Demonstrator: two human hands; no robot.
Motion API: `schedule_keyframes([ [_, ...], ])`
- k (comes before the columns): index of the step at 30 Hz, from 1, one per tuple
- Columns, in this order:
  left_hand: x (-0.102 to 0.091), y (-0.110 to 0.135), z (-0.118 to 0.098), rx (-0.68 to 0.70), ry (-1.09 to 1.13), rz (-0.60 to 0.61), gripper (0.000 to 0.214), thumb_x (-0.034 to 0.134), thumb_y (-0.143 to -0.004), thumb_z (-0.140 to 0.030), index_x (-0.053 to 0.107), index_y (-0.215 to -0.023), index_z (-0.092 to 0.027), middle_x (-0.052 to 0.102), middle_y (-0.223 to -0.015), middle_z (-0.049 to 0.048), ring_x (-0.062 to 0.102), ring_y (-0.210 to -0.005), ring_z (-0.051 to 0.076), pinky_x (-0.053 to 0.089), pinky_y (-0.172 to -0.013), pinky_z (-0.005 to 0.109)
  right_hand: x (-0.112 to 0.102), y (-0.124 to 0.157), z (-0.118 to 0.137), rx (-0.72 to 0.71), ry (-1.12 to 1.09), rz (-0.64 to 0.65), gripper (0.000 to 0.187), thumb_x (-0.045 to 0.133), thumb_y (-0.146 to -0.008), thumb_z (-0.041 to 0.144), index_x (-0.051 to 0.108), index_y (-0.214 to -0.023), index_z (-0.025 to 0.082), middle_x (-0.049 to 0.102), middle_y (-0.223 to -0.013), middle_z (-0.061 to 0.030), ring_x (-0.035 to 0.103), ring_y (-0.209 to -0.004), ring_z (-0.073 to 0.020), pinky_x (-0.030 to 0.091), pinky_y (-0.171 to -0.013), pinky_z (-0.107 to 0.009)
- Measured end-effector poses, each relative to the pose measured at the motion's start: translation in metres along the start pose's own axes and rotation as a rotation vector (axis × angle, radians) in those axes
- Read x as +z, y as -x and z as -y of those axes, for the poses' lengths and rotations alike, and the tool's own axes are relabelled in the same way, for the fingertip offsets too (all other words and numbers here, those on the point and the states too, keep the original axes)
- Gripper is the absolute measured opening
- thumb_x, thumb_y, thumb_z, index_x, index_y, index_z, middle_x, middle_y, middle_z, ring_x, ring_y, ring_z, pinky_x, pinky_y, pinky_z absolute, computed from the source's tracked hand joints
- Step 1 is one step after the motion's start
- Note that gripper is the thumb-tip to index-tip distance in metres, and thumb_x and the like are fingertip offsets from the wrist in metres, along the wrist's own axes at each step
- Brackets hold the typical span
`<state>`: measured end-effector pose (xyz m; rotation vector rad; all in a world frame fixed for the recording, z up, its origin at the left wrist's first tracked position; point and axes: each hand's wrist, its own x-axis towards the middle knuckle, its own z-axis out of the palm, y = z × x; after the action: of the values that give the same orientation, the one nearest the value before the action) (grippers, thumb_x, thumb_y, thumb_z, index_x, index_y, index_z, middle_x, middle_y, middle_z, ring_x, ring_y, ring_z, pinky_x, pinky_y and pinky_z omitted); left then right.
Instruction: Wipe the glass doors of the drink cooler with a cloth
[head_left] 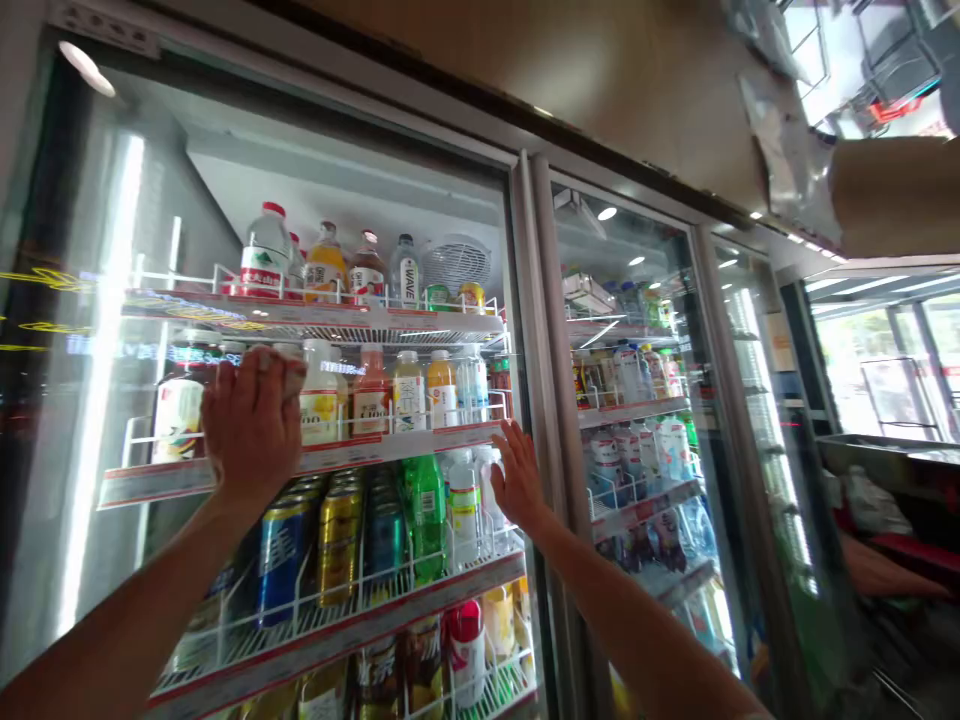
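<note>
My left hand (pixel 255 420) is raised against the glass door (pixel 360 190) of a drinks fridge, in front of the second shelf. Its fingers are bent over what looks like a crumpled cloth (pixel 295 380), of which only an edge shows. My right hand (pixel 517 475) lies with spread fingers on the same door, close to its right frame (pixel 544 400), and holds nothing. Behind the glass stand juice bottles (pixel 371 390), a green soda bottle (pixel 425 510) and several cans (pixel 341 535) on wire shelves.
A second fridge door (pixel 637 360) with bottles behind it adjoins on the right, and another follows. Above runs a brown panel (pixel 525 60). Cardboard (pixel 896 195) and plastic wrap (pixel 787 150) jut out at the upper right. A dark counter (pixel 885 455) stands at the far right.
</note>
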<state>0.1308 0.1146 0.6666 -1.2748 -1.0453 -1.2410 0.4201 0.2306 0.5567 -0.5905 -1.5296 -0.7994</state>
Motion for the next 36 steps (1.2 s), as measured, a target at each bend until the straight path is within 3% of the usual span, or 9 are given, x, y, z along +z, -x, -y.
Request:
schedule_keyframes([
  [4, 0.011, 0.015, -0.028, 0.091, 0.037, 0.078, 0.052, 0.035, -0.092, -0.027, 0.027, -0.143, -0.017, 0.03, -0.149, 0.012, 0.021, -0.139, 0.029, 0.023, -0.111, 0.052, 0.003, -0.026, 0.048, 0.024, -0.127, -0.059, 0.048, 0.033, -0.089, 0.019, 0.035, -0.137, 0.019, 0.033, -0.147, -0.0107, 0.024, -0.14, -0.0213, 0.032, -0.109, -0.047],
  [7, 0.021, 0.037, -0.048, 0.159, 0.176, 0.111, 0.063, 0.036, -0.091, -0.025, 0.009, -0.147, -0.018, 0.027, -0.15, 0.0129, 0.019, -0.14, 0.024, 0.027, -0.111, 0.045, 0.012, -0.056, 0.097, -0.074, -0.27, 0.042, 0.052, 0.029, -0.09, 0.019, 0.027, -0.142, 0.018, 0.038, -0.145, -0.0074, 0.032, -0.136, -0.0139, 0.038, -0.108, -0.034],
  [14, -0.011, 0.065, 0.01, 0.165, 0.017, 0.054, 0.072, 0.045, -0.089, -0.037, 0.006, -0.147, -0.021, 0.02, -0.152, 0.0151, 0.019, -0.14, 0.027, 0.021, -0.112, 0.051, 0.037, -0.104, 0.163, 0.088, -0.056, 0.097, 0.048, 0.047, -0.087, 0.045, 0.049, -0.128, 0.02, 0.04, -0.142, -0.0115, 0.031, -0.133, -0.0327, 0.025, -0.108, -0.062],
  [18, -0.017, 0.072, 0.026, 0.186, -0.067, 0.045, 0.067, 0.042, -0.09, -0.035, 0.007, -0.147, -0.023, 0.023, -0.151, 0.013, 0.019, -0.14, 0.027, 0.02, -0.112, 0.052, 0.043, -0.13, 0.133, -0.186, 0.01, 0.075, 0.047, 0.04, -0.091, 0.036, 0.042, -0.134, 0.016, 0.032, -0.148, -0.0089, 0.021, -0.139, -0.0288, 0.02, -0.111, -0.059],
  [22, -0.014, 0.074, 0.022, 0.176, -0.078, 0.051, 0.068, 0.042, -0.09, -0.035, 0.006, -0.147, -0.024, 0.023, -0.151, 0.012, 0.019, -0.14, 0.027, 0.021, -0.112, 0.051, 0.024, -0.151, 0.047, -0.009, 0.089, 0.001, 0.047, 0.036, -0.093, 0.028, 0.038, -0.138, 0.015, 0.032, -0.148, -0.0126, 0.022, -0.139, -0.0321, 0.021, -0.11, -0.06],
  [26, -0.013, 0.075, 0.018, 0.15, -0.082, 0.053, 0.07, 0.045, -0.089, -0.034, 0.007, -0.147, -0.023, 0.023, -0.15, 0.0123, 0.02, -0.14, 0.028, 0.02, -0.112, 0.051, 0.002, -0.082, -0.011, 0.032, 0.107, -0.089, 0.051, 0.032, -0.094, 0.023, 0.026, -0.145, 0.017, 0.04, -0.142, -0.0143, 0.032, -0.135, -0.0275, 0.035, -0.108, -0.05],
  [29, -0.013, 0.075, 0.017, 0.135, -0.072, 0.055, 0.071, 0.045, -0.088, -0.034, 0.008, -0.147, -0.021, 0.023, -0.15, 0.0133, 0.02, -0.139, 0.029, 0.02, -0.112, 0.051, -0.005, 0.01, -0.011, 0.006, 0.134, -0.124, 0.058, 0.033, -0.094, 0.02, 0.011, -0.148, 0.023, 0.037, -0.144, -0.0131, 0.031, -0.136, -0.0273, 0.04, -0.102, -0.052],
  [31, -0.013, 0.075, 0.015, 0.132, -0.058, 0.057, 0.071, 0.045, -0.088, -0.035, 0.008, -0.147, -0.021, 0.023, -0.15, 0.0135, 0.02, -0.139, 0.029, 0.019, -0.112, 0.052, -0.001, 0.041, -0.005, 0.086, 0.159, -0.145, 0.059, 0.03, -0.093, 0.018, 0.01, -0.148, 0.021, 0.035, -0.146, -0.015, 0.028, -0.138, -0.028, 0.04, -0.101, -0.054],
  [36, -0.011, 0.078, 0.014, 0.123, -0.058, 0.043, 0.069, 0.043, -0.089, -0.033, 0.007, -0.147, -0.022, 0.021, -0.151, 0.0119, 0.019, -0.14, 0.027, 0.019, -0.113, 0.051, 0.024, -0.028, 0.024, 0.259, 0.161, -0.262, 0.057, 0.03, -0.093, 0.026, 0.015, -0.148, 0.016, 0.035, -0.145, -0.0188, 0.027, -0.137, -0.0321, 0.034, -0.102, -0.06],
])
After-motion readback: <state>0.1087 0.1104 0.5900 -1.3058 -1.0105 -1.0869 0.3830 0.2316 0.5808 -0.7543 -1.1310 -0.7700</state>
